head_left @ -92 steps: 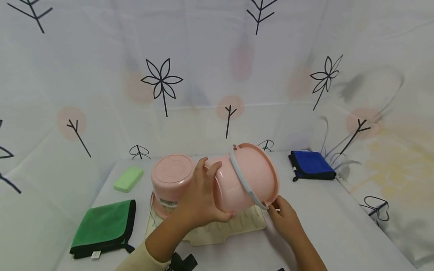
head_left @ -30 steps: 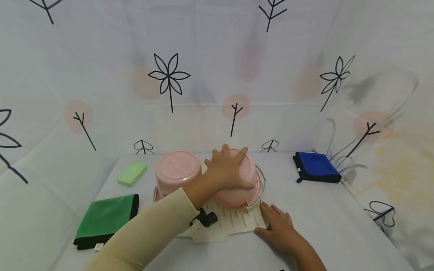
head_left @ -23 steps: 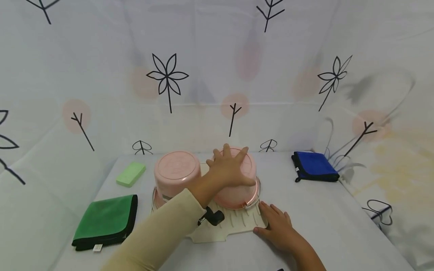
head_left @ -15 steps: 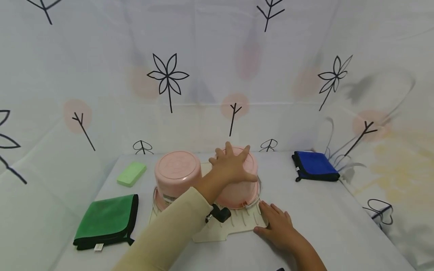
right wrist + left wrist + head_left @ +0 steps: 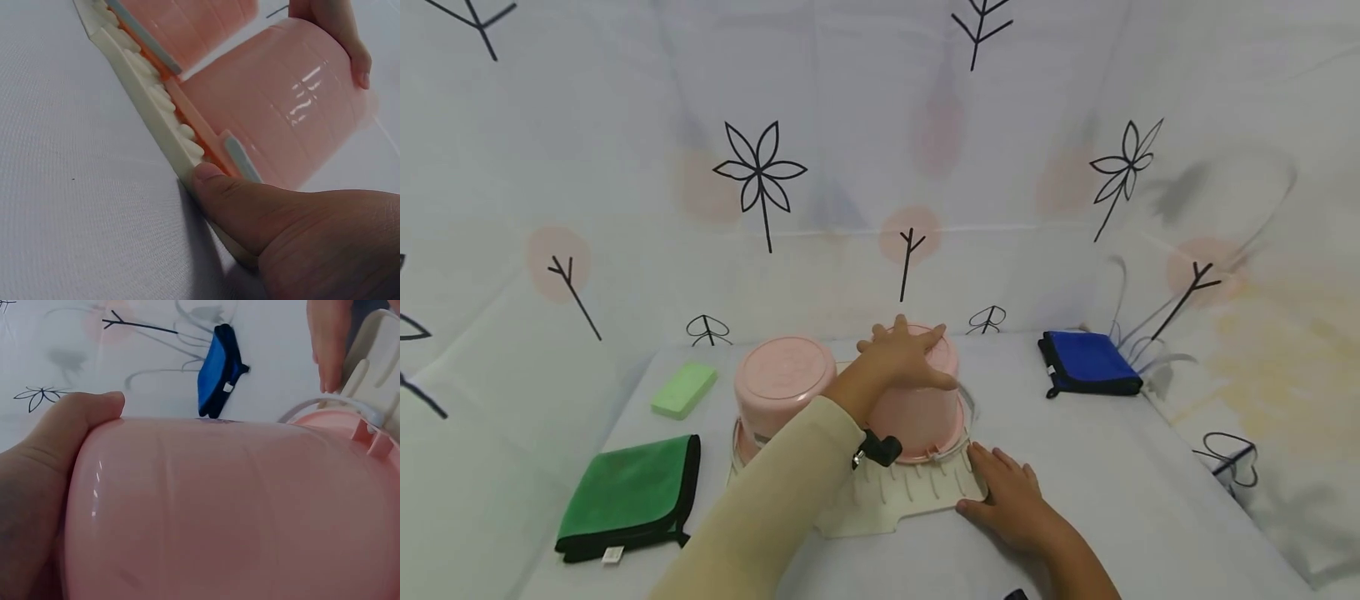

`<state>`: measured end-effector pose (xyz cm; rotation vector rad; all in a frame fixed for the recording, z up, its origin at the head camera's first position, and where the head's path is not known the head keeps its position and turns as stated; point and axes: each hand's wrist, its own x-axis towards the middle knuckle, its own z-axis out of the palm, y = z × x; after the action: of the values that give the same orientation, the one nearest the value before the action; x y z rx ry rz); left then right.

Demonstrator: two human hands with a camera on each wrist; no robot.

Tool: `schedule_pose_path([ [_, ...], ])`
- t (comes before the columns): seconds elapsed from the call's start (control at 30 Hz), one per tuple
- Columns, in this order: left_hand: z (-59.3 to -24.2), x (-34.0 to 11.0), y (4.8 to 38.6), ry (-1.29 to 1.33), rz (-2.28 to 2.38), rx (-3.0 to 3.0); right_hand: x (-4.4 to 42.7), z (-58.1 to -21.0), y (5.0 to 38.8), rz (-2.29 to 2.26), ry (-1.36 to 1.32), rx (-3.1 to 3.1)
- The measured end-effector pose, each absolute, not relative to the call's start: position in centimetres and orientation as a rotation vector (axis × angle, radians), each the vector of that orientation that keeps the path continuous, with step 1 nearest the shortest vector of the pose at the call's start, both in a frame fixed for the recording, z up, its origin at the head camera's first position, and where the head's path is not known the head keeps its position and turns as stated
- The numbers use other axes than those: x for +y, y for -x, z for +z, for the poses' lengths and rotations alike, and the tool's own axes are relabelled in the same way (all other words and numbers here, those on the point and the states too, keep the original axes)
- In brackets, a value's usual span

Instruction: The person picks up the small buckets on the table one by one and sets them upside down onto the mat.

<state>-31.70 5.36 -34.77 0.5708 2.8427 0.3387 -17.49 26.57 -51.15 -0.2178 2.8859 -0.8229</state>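
Note:
An upturned pink bucket (image 5: 917, 417) rests rim-down on a cream ribbed drying board (image 5: 868, 517). My left hand (image 5: 895, 358) grips its raised base, fingers spread across the top; in the left wrist view the thumb (image 5: 103, 407) bends over the base's edge. To its left stands a second upturned pink bucket (image 5: 784, 371), partly behind my sleeve. My right hand (image 5: 1011, 504) lies at the board's right front corner with fairly straight fingers along the side. In the right wrist view its thumb (image 5: 212, 178) touches the board's front edge. The right bucket's grey handle (image 5: 242, 159) hangs by the rim.
A folded green cloth (image 5: 625, 492) with black trim lies at the left, a light green sponge (image 5: 683, 390) behind it. At the back right is a folded blue cloth (image 5: 1090, 358). White patterned fabric (image 5: 850, 275) closes off the back of the table.
Earlier, both hands held the right bucket tilted above the board; now it sits upturned on the board. The right hand moved from its rim to the board's edge. Little differs over the last second.

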Motion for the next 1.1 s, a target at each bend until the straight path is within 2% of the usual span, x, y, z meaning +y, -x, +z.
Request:
schedule_pose_path([
  [0.3, -34.2, 4.8, 31.8, -0.649, 0.305, 2.825, 26.3, -50.5, 17.6, -0.827, 0.246, 2.884],
  [0.87, -35.3, 4.6, 31.4, -0.736, 0.350, 2.909, 26.4, -50.9, 17.6, -0.808, 0.241, 2.897],
  [1.1, -34.9, 4.1, 29.9, -0.850, 0.429, 3.071, 26.4, -50.7, 17.4, -0.824, 0.221, 2.886],
])
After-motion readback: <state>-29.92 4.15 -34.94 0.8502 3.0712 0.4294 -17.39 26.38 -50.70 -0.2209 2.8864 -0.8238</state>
